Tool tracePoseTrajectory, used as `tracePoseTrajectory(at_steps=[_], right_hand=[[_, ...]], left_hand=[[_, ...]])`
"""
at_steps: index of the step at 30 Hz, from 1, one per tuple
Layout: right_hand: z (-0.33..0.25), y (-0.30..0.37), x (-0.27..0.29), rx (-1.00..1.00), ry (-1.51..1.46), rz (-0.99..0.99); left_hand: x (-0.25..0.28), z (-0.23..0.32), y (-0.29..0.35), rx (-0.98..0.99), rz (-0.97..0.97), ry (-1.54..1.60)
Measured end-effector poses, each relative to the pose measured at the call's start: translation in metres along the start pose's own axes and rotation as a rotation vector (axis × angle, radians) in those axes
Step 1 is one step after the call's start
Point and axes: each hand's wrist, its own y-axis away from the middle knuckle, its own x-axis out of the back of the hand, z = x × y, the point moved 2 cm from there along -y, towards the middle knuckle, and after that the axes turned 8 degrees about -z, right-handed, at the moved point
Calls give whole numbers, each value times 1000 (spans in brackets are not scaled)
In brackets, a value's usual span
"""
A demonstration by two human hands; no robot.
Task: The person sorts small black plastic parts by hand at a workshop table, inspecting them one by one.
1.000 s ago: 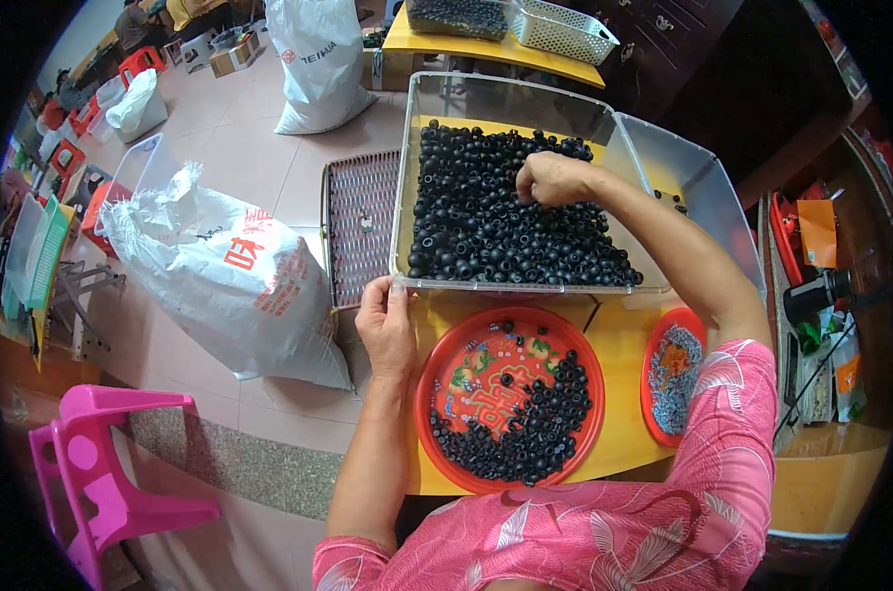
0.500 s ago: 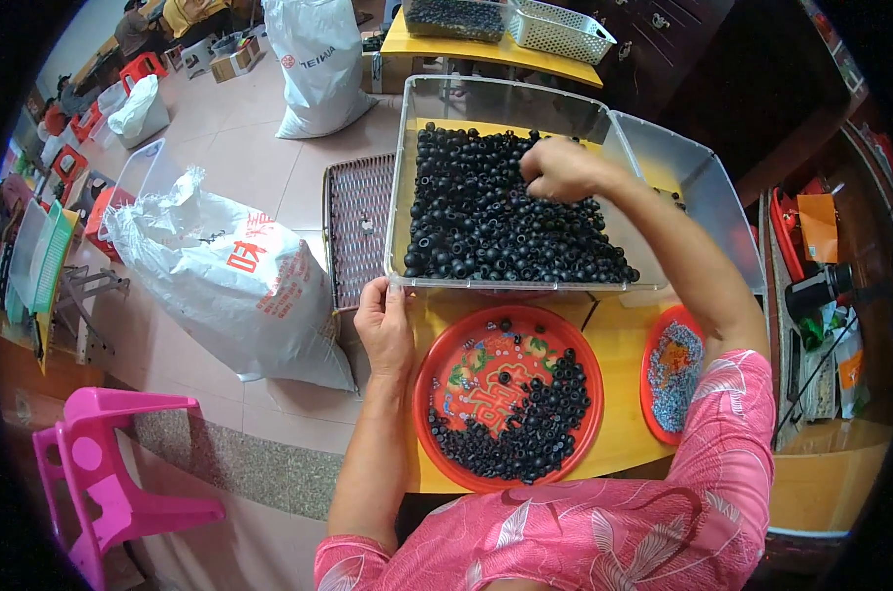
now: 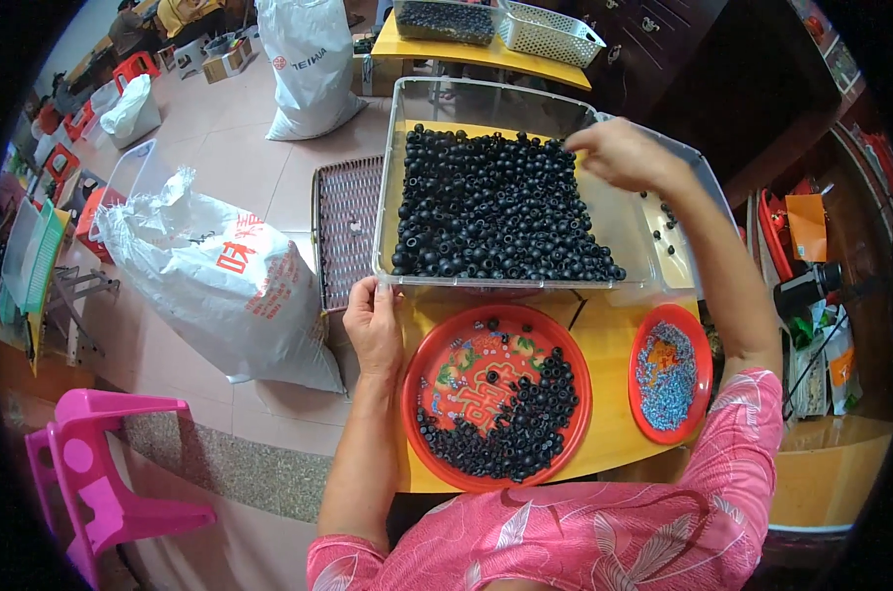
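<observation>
A large clear plastic box (image 3: 513,285) holds a heap of small, round, hollow black pieces (image 3: 496,212). My left hand (image 3: 373,320) grips the box's near left corner, thumb up against the rim. Over the box's right side hangs my right hand (image 3: 624,156), its fingers drawn together and pointing left above the edge of the heap; whatever they hold, if anything, is hidden. Directly in front of me, a red round tray (image 3: 413,379) carries more black pieces, mostly along its near and right sides. To its right lies a red oval tray (image 3: 704,379) with tiny blue-grey and orange bits.
A second clear bin (image 3: 712,207) with a few black pieces adjoins the box at right. All stand on a yellow table (image 3: 609,394). A woven basket (image 3: 348,231), white sacks (image 3: 220,281) and a pink stool (image 3: 122,483) are at left. Another yellow table (image 3: 446,51) stands beyond.
My right hand has moved right, from over the middle of the heap to the box's right side. The left hand keeps its hold on the corner. The whole view has shifted slightly.
</observation>
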Motion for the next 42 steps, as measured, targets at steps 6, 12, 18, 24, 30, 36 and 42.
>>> tracePoseTrajectory(at_steps=[6, 12, 18, 24, 30, 36, 42], right_hand=[[-54, -66, -67, 261, -59, -221], [-55, -82, -90, 239, -75, -297], [-25, -85, -52, 18, -280, -150], [-22, -91, -80, 4, -252, -230], [-34, -101, -99, -104, -101, -247], [-37, -95, -83, -156, -49, -313], [-11, -26, 10, -213, 94, -53]], left_hand=[[-3, 1, 2, 8, -3, 50], [-5, -1, 0, -1, -2, 47], [0, -3, 0, 4, -12, 23], [-1, -3, -1, -14, -29, 8], [-2, 0, 1, -15, -17, 21], [-4, 0, 0, -13, -20, 24], [2, -3, 1, -10, -13, 18]])
